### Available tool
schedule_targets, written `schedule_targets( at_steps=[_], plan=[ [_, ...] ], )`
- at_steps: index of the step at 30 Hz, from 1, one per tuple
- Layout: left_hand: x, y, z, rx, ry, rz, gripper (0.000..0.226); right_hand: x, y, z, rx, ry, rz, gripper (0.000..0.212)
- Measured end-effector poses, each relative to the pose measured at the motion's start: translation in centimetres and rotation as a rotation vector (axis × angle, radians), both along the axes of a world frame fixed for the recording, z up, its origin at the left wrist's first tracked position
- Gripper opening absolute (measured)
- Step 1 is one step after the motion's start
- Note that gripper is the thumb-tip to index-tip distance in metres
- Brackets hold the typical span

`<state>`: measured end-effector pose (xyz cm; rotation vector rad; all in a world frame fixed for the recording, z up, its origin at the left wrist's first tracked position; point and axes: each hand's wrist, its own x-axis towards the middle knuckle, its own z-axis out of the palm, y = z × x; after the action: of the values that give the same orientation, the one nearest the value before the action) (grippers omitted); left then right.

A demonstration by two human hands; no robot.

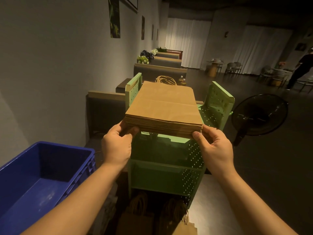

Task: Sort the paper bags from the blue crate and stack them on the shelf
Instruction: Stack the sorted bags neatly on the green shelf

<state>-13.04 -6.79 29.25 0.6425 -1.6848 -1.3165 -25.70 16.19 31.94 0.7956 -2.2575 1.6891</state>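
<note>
A thick stack of flat brown paper bags (162, 106) is held level over the top of the green perforated shelf unit (169, 173). My left hand (116, 143) grips the stack's near left corner and my right hand (215, 148) grips its near right corner. The bags' twisted handles (166, 80) stick out at the far end. The blue crate (39, 180) stands at the lower left, and what I see of its inside holds nothing. More brown bags with handles (140, 211) lie on the floor under the shelf unit.
A black floor fan (259, 116) stands right of the shelf. Booth seats and a small table (122, 85) run along the left wall behind it. A person (299, 72) stands far right near chairs and tables.
</note>
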Motion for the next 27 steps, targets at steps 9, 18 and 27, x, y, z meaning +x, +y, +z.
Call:
schedule_targets(
  at_steps=[9, 18, 27],
  plan=[
    [0.5, 0.5, 0.8, 0.002, 0.094, -0.029, 0.049, 0.1, -0.3, -0.2, -0.088, -0.02, 0.006, 0.027],
    [-0.2, 0.2, 1.2, 0.044, 0.124, 0.031, 0.052, -0.2, -0.4, -0.5, -0.081, -0.024, -0.018, 0.028],
    [-0.3, -0.1, 1.7, 0.037, 0.155, 0.017, 0.042, 0.2, -0.6, 0.7, -0.116, -0.003, 0.003, 0.059]
  ],
)
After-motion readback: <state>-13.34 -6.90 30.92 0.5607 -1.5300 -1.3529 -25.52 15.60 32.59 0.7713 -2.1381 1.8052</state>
